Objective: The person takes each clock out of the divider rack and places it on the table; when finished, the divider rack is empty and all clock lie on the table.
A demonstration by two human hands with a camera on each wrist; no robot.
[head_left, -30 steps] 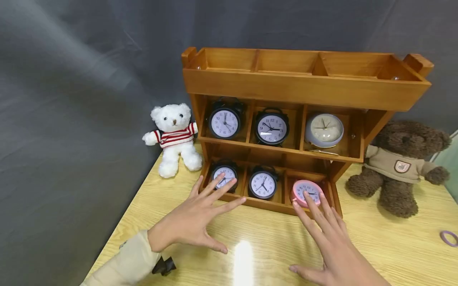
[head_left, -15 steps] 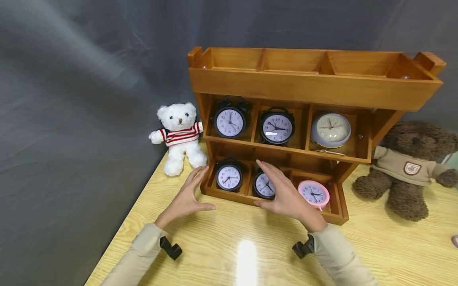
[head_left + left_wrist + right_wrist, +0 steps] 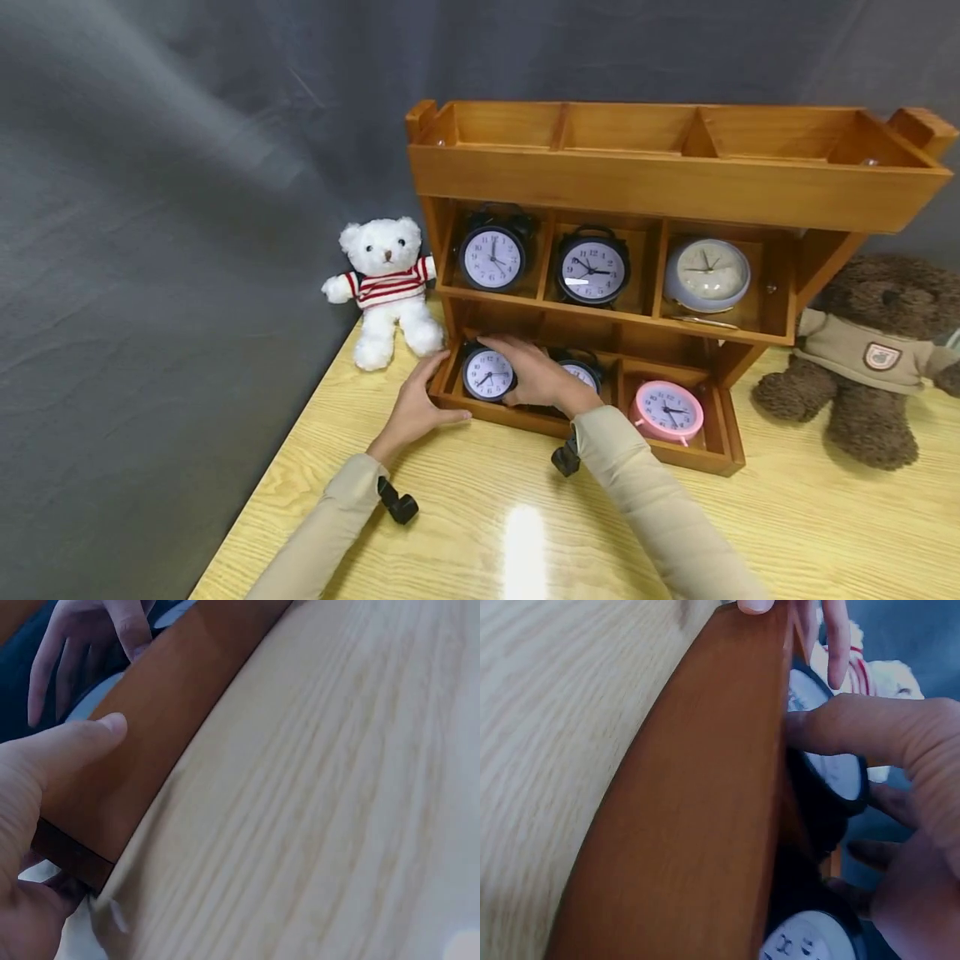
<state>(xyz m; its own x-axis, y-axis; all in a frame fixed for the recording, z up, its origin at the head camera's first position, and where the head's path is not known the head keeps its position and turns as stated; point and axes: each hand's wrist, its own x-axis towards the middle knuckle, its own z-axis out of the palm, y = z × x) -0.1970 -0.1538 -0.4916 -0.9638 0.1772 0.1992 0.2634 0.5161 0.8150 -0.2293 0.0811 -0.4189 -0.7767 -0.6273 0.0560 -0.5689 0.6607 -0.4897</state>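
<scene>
In the head view, a black alarm clock (image 3: 488, 373) stands in the lower left compartment of the wooden shelf (image 3: 678, 179). My right hand (image 3: 534, 375) reaches round its right side, fingers above and thumb near its lower edge. In the right wrist view, the thumb (image 3: 847, 731) crosses in front of the clock face and other fingers extend behind; firm contact cannot be told. My left hand (image 3: 417, 406) is at the shelf's lower left corner, thumb apart from the fingers. From the left wrist, its thumb (image 3: 82, 746) lies over the front board (image 3: 150, 750), with fingers beyond the end.
A second black clock (image 3: 581, 372), partly hidden by my right hand, and a pink clock (image 3: 667, 412) share the bottom row. Several clocks fill the row above. A white teddy bear (image 3: 390, 283) sits left, a brown one (image 3: 847, 400) right, on the wooden table (image 3: 465, 508).
My right hand has swept left from the pink clock, past the middle clock, to the lower left clock. My left hand has drawn back from that clock's face to the shelf's corner.
</scene>
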